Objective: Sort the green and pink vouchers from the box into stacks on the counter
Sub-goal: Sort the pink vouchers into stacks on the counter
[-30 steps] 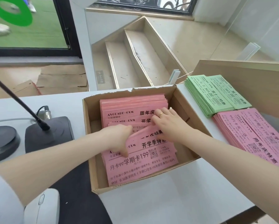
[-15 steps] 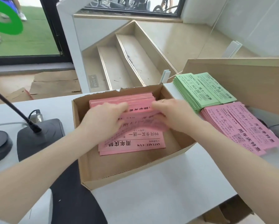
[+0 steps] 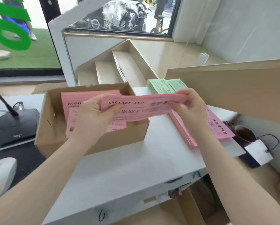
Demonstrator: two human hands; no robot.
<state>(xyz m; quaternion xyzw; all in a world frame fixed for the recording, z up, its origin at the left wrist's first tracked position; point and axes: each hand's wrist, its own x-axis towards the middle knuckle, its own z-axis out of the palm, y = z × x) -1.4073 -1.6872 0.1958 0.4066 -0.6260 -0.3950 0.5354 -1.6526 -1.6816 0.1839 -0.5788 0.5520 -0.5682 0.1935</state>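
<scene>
A thick bundle of pink vouchers [image 3: 142,103] hangs in the air above the right edge of the cardboard box [image 3: 124,140]. My left hand [image 3: 92,117] grips its left end and my right hand [image 3: 191,106] grips its right end. More pink vouchers [image 3: 74,101] remain inside the box. On the white counter [image 3: 136,168] to the right lies a pink stack [image 3: 215,127], partly hidden by my right hand. Behind it sits the green stack [image 3: 165,86].
A black microphone base [image 3: 14,125] stands left of the box, and a white mouse [image 3: 1,171] lies at the lower left. A wooden panel [image 3: 233,91] rises behind the stacks. A dark cup [image 3: 244,135] and small purple-white bag [image 3: 257,153] sit beyond the counter's right edge.
Both hands gathered a bundle of pink vouchers inside the box and lifted it up and to the right, out of the box. The view tilted up.
</scene>
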